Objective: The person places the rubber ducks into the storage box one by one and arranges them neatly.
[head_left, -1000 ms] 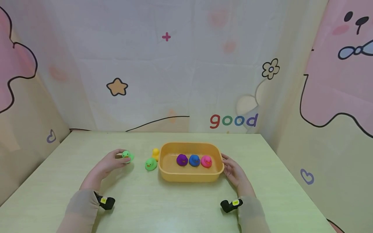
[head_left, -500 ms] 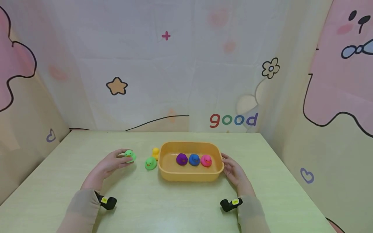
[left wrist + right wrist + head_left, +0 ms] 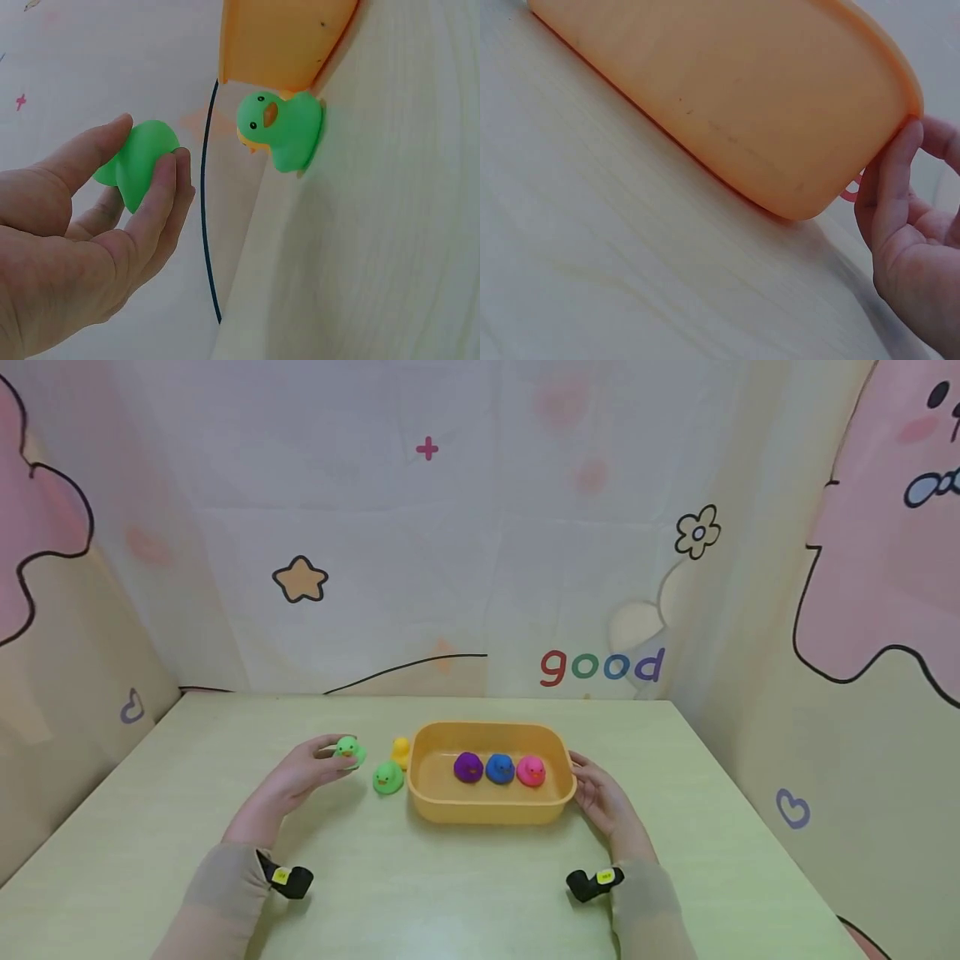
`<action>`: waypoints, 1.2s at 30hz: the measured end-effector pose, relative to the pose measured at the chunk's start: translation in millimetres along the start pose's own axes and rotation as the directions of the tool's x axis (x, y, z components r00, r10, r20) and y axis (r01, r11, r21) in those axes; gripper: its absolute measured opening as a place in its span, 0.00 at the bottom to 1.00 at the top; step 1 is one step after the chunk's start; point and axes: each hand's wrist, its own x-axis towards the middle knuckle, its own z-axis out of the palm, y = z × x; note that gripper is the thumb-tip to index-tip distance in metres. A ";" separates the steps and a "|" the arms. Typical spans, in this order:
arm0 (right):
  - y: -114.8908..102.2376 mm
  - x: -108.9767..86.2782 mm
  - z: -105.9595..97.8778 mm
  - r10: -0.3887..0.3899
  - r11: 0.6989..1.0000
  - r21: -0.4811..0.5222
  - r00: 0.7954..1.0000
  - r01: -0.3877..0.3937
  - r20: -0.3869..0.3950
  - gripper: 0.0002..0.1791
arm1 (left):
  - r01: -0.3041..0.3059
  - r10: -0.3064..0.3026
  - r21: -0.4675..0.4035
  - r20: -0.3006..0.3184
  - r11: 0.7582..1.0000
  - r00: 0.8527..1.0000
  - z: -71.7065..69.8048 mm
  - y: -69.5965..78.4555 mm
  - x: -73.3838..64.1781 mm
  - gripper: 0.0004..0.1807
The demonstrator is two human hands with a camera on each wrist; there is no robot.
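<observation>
My left hand [image 3: 307, 770] pinches a green rubber duck [image 3: 349, 752] between thumb and fingers, raised over the table left of the other ducks. In the left wrist view, the held green duck shows partly covered by the fingers. A second green duck [image 3: 387, 777] sits on the table, with a yellow duck [image 3: 401, 752] behind it, beside the basin's left end. My right hand [image 3: 606, 802] holds the right end of the yellow-orange plastic basin [image 3: 487, 814], bent fingers right at its rim. Purple [image 3: 468, 767], blue [image 3: 500, 769] and pink [image 3: 531, 771] ducks sit in a row inside.
The pale wood-look table [image 3: 450, 893] bears the basin near its middle. A printed cloth wall [image 3: 480, 568] stands behind the table, with more printed cloth at both sides. A small black wrist camera [image 3: 292, 881] is worn at the left sleeve, another black camera [image 3: 592, 885] at the right.
My left hand has moved right and slightly away from me with the green duck, bringing it closer to the green duck on the table. The right hand and basin stay in place.
</observation>
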 end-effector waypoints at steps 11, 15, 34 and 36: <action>-3.0 -2.4 2.5 0.008 1.000 0.016 1.000 -0.009 0.013 0.25 | -0.021 0.019 -0.039 -0.037 0.999 0.999 24.6 28.4 14.2 0.34; -5.6 -6.8 5.7 0.009 1.000 0.011 0.999 -0.009 0.037 0.26 | -0.033 0.032 -0.049 -0.030 0.998 0.999 37.6 36.6 22.4 0.33; -7.6 -8.6 6.0 0.010 1.000 -0.014 0.999 -0.009 0.039 0.29 | 0.007 0.003 -0.149 0.066 0.989 0.998 127.9 54.4 56.0 0.30; -7.1 -8.5 6.0 0.009 1.000 -0.014 0.999 -0.009 0.039 0.29 | 0.017 -0.007 -0.157 0.066 0.987 0.998 138.3 52.9 58.7 0.29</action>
